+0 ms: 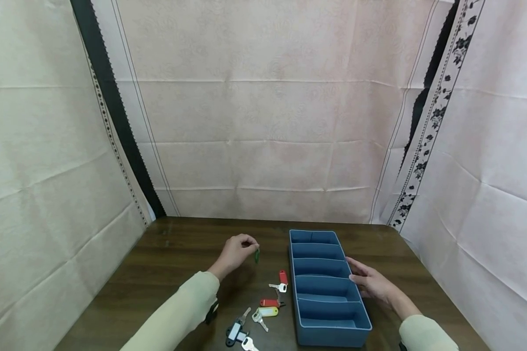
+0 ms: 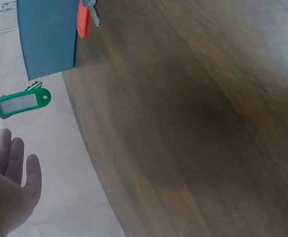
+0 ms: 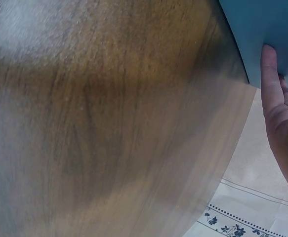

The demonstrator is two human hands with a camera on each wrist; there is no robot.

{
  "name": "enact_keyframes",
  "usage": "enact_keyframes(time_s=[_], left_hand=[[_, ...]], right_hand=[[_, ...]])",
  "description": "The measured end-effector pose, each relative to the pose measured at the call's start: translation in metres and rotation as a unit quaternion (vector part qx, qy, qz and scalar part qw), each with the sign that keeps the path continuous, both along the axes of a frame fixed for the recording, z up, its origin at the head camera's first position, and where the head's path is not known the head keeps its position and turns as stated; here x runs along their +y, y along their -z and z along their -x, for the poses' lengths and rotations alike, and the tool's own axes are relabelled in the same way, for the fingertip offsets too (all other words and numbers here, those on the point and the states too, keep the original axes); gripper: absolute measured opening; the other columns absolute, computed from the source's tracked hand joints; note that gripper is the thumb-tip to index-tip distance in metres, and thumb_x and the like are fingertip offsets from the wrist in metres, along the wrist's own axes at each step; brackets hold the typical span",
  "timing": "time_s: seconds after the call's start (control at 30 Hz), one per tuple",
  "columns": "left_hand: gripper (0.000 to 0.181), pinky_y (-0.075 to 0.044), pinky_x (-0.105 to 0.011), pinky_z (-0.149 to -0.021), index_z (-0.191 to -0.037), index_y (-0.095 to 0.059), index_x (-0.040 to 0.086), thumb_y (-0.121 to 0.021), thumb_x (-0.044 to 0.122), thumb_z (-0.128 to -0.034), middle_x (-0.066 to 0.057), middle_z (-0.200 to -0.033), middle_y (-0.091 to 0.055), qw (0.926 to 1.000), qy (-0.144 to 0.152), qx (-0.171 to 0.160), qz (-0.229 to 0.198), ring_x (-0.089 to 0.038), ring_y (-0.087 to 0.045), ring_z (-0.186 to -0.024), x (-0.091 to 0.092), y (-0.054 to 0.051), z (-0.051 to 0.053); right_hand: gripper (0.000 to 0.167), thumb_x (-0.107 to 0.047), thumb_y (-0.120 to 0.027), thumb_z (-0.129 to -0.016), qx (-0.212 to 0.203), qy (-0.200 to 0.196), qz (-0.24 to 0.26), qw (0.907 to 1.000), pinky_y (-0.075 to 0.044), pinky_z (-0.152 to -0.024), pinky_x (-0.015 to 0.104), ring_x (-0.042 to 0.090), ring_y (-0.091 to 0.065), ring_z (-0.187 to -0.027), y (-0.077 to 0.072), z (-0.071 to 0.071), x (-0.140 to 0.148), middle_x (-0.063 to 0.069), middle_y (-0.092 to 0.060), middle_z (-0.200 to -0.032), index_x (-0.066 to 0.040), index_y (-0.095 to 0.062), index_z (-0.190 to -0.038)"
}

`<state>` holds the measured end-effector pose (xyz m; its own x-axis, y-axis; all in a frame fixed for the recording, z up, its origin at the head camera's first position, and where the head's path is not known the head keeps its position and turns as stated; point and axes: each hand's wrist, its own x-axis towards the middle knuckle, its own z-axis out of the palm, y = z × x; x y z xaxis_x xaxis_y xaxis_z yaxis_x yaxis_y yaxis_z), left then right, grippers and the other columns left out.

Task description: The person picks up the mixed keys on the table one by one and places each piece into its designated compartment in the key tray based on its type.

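Green key tag (image 1: 257, 256), pinched in left hand (image 1: 238, 251), below frame centre; blue tray (image 1: 334, 336), lower right, touched by right hand (image 1: 373, 283), fingers straight.

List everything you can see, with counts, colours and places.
Table: one, brown, lower centre.
Box: one, blue, on table.
Red tags: two, left of box.
Yellow tag: one, beside a red one.
Black tags: count unclear, lower left of yellow one.
Green tag: one, in left hand.
Keys: at least four, silver, near tags.
Cloths: three, whitish, around table.
Dark strips: two, between cloths.
Wrist gear: two, black, below cuffs.
Sleeves: two, pale, on forearms.
Left hand: one, above table.
Right hand: one, against box.
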<state>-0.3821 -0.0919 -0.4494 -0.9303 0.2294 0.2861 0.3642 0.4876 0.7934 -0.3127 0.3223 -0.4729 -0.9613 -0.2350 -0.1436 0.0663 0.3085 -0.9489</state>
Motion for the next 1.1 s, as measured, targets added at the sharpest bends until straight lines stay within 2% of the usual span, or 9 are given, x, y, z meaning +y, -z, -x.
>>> enact_keyframes(time_s=[0.53,0.87,1.1], left_hand=[[0.011,-0.051,-0.036,-0.079,-0.095,-0.072,0.018,-0.067,0.028,-0.0957,0.004,-0.098,-0.066,0.9997,0.009,-0.006,-0.021,-0.014,-0.06,-0.091,0.023,-0.012,0.009],[0.008,-0.05,-0.035,-0.079,-0.094,-0.073,0.017,-0.069,0.024,-0.0942,0.003,-0.096,-0.066,0.999,0.013,0.011,-0.042,-0.015,-0.059,-0.088,0.049,-0.018,0.017],[0.01,-0.05,-0.034,-0.078,-0.095,-0.073,0.016,-0.069,0.026,-0.0943,0.003,-0.096,-0.067,0.9983,0.021,0.008,-0.054,-0.016,-0.058,-0.088,0.067,-0.026,0.019]], right_hand=[[0.062,-0.016,-0.049,-0.105,0.003,-0.011,0.008,0.9999,-0.047,-0.092,0.059,0.052,-0.042,-0.131,0.0,-0.001,0.001,0.035,-0.021,-0.155,-0.006,-0.018,-0.158],[0.063,-0.017,-0.05,-0.104,-0.005,-0.009,0.005,0.9999,-0.047,-0.092,0.06,0.052,-0.041,-0.131,0.001,0.001,0.002,0.035,-0.022,-0.154,-0.006,-0.018,-0.158],[0.064,-0.02,-0.05,-0.105,-0.005,-0.007,-0.002,1.0,-0.046,-0.092,0.062,0.052,-0.04,-0.131,0.001,0.003,0.003,0.034,-0.022,-0.154,-0.008,-0.018,-0.158]])
